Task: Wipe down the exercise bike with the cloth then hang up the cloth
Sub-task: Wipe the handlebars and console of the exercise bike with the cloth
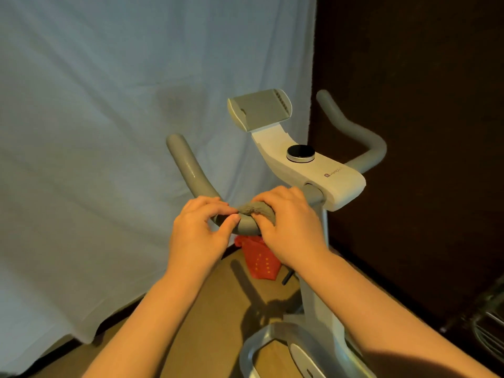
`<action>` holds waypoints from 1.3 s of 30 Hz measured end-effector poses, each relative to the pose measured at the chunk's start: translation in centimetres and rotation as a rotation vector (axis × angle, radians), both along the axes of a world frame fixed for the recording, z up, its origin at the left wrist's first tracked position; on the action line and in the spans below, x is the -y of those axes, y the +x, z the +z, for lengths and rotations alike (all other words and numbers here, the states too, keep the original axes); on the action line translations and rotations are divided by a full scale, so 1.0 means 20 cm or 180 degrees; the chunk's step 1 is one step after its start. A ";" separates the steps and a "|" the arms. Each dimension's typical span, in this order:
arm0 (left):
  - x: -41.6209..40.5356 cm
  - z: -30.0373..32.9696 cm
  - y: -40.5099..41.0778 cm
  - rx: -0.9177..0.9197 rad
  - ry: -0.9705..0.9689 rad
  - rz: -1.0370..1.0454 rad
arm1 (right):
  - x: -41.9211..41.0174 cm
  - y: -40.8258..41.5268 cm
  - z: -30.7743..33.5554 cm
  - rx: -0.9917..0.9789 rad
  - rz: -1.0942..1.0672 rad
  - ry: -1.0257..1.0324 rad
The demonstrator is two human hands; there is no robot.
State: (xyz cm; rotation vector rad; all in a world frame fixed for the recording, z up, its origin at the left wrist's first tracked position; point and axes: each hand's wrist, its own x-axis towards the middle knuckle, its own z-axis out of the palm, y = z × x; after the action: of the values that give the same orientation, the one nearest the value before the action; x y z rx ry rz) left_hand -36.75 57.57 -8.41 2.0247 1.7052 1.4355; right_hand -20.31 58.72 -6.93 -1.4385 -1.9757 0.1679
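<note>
Head view: your right hand (289, 227) grips the bunched grey cloth (255, 209) against the grey padded handlebar (191, 170) of the white exercise bike (321, 170); your left hand (200, 230) pinches the cloth's left end beside it.

Floor (212, 317) under me: tan-brown, matte, partly shadowed. Standing on it, the exercise bike (321, 309), white upright post rising from a silver-grey frame at the bottom edge. A red bag with small yellow dots (260, 259) appears to sit on the floor just beyond the post. The hem of a pale blue sheet (81, 331) reaches the floor at left. Wire rack (488, 331) at far right; base out of frame.
</note>
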 end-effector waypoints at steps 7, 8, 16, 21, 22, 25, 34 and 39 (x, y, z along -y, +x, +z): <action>0.02 0.00 0.03 0.0203 -0.0054 0.0082 | -0.03 0.12 0.05 0.0126 0.0632 -0.0218; 0.02 0.00 0.03 0.0240 -0.0063 0.0086 | -0.02 0.11 0.05 0.0030 0.0652 -0.0188; 0.04 0.00 0.05 0.0355 -0.0119 0.0123 | -0.09 0.04 0.08 0.0333 0.0790 -0.0407; 0.05 -0.01 0.05 0.0342 -0.0116 0.0103 | -0.16 0.25 0.04 0.0152 0.0120 0.0040; 0.06 -0.01 0.06 0.0346 -0.0102 0.0114 | -0.16 0.25 0.01 0.0077 -0.0132 0.0193; 0.06 -0.02 0.07 0.0349 -0.0038 0.0156 | -0.11 0.17 -0.07 0.0177 -0.0361 0.0415; 0.08 -0.04 0.10 -0.0210 0.0002 0.0069 | -0.01 0.04 -0.12 -0.1067 -0.0977 0.0306; 0.02 0.03 0.10 -0.0612 0.0027 -0.0272 | -0.09 0.06 -0.13 -0.1807 -0.1277 0.0428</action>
State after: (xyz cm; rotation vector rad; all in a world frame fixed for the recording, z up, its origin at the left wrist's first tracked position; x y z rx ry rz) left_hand -34.73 57.19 -7.80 2.2759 1.6594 1.2603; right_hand -19.13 60.60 -9.45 -1.4668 -1.2005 0.2281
